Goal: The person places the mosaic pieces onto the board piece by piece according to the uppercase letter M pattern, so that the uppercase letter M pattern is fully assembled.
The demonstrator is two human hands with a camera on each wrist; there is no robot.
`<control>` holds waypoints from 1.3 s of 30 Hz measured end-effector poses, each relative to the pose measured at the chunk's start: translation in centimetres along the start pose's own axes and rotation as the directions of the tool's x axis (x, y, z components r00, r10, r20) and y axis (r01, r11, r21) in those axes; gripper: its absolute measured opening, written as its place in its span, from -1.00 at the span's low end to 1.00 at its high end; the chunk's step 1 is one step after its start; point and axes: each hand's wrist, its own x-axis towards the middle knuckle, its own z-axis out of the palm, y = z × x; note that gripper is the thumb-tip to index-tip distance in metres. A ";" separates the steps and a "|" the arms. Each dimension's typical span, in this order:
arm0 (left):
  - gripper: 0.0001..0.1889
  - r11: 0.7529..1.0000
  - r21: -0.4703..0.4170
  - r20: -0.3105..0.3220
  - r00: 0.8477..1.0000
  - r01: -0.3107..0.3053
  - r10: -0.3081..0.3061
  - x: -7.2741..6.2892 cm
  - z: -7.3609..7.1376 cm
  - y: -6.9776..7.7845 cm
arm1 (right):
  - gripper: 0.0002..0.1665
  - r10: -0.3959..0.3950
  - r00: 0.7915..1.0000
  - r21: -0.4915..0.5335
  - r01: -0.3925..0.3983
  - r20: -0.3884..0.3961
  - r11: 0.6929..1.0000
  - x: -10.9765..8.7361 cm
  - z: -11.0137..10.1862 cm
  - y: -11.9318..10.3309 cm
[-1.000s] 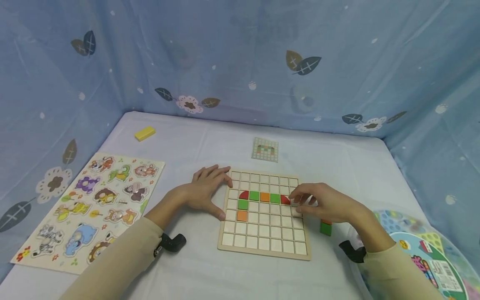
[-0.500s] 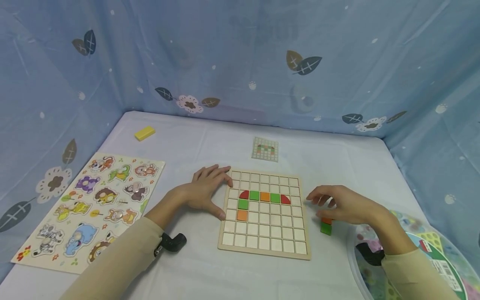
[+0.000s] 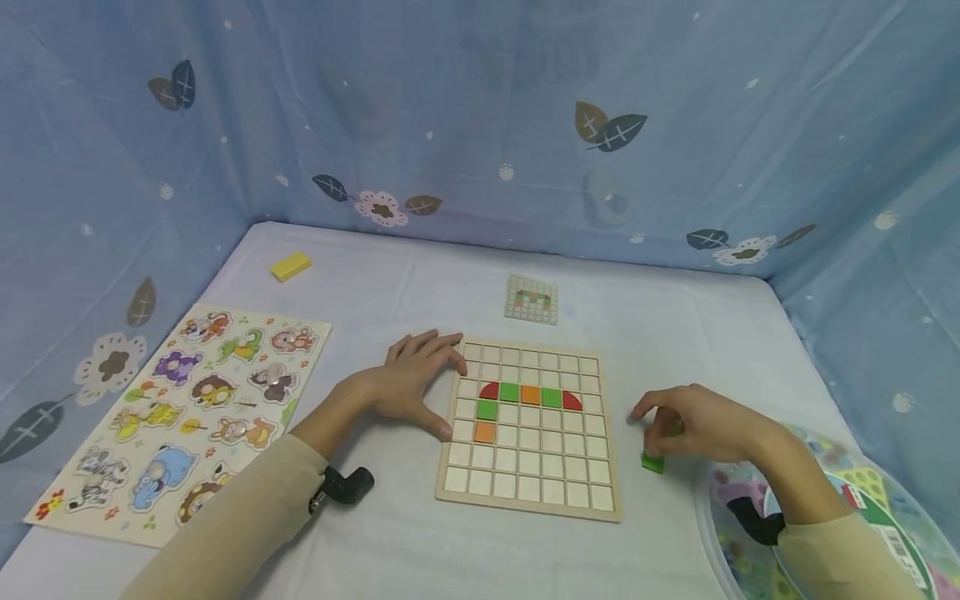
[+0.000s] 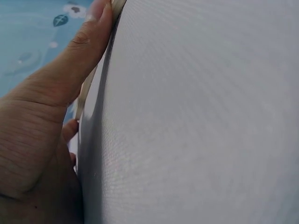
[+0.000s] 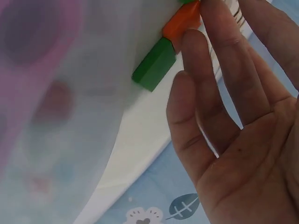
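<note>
My left hand (image 3: 412, 383) rests spread at the left edge of a wooden grid board (image 3: 528, 505); its thumb (image 4: 79, 60) lies along that edge in the left wrist view. Red, green and orange tiles form a top row and a short left column on the board. Right of the board, my right hand (image 3: 693, 423) is over a short row of blocks, thumb on the near green block (image 3: 653, 462), index finger reaching past it. In the right wrist view, fingertips lie at the orange block (image 5: 180, 25), beside another green block (image 5: 154, 65). The thumb-side contact is partly hidden.
A small pattern card (image 3: 532, 300) lies behind the board. An animal puzzle board (image 3: 180, 421) is on the left, with a yellow block (image 3: 290, 267) beyond it. A clear round container (image 3: 708, 521) sits under the right forearm. Blue patterned curtains (image 3: 480, 125) enclose the table.
My right hand has left the red corner tile on the board and moved right and nearer, over the blocks, covering the orange one. My left hand stays put.
</note>
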 end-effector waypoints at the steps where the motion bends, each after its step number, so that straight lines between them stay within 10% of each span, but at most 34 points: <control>1: -0.06 1.000 -0.003 -0.001 1.000 -0.001 0.001 0.0 0.0 0.0 | -0.59 0.007 1.000 -0.011 -0.007 0.001 1.000 -0.1 0.0 0.0; 15: -0.06 1.000 0.000 0.001 1.000 0.005 -0.005 0.0 0.2 0.0 | -0.36 0.093 0.996 0.002 -0.093 0.001 0.996 -1.3 1.1 0.1; 39: -0.06 1.000 0.010 0.000 1.000 0.006 -0.006 0.0 0.2 0.1 | -0.54 0.054 0.995 -0.172 -0.067 -0.080 0.983 -1.0 2.3 -0.6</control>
